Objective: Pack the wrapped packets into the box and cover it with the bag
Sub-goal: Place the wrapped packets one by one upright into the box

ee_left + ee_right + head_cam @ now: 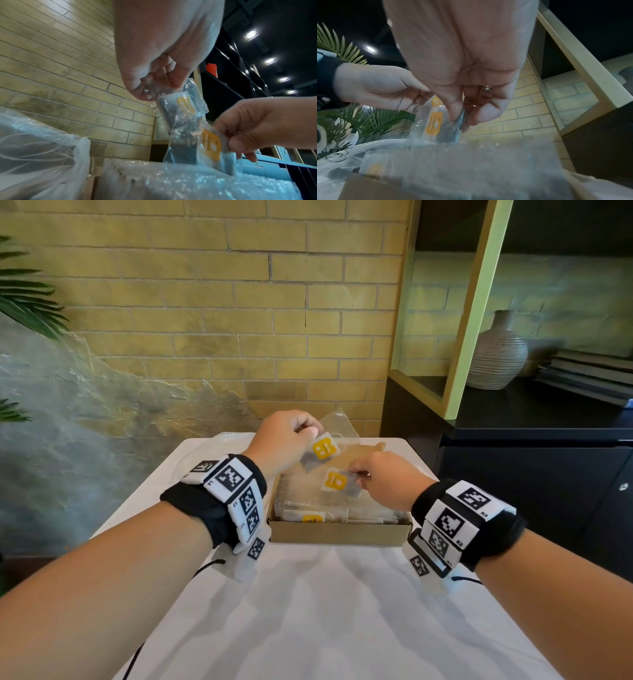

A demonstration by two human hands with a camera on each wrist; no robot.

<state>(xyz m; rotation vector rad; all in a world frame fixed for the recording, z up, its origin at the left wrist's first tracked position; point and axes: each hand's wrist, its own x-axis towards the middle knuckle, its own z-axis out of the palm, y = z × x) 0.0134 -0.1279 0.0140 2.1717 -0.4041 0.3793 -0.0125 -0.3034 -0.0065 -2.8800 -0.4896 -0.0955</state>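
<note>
Nearest the camera, low in the frame, the white counter [308, 611] carried the cardboard box [339, 534] at centre, filled with wrapped packets. Above the box, the left hand [284, 440] pinched a yellow-labelled packet [323, 448] by its wrapper. Just below and right of it, the right hand [387, 477] pinched a second packet [337, 481]. The clear bag [337, 421] lay behind the box.
</note>
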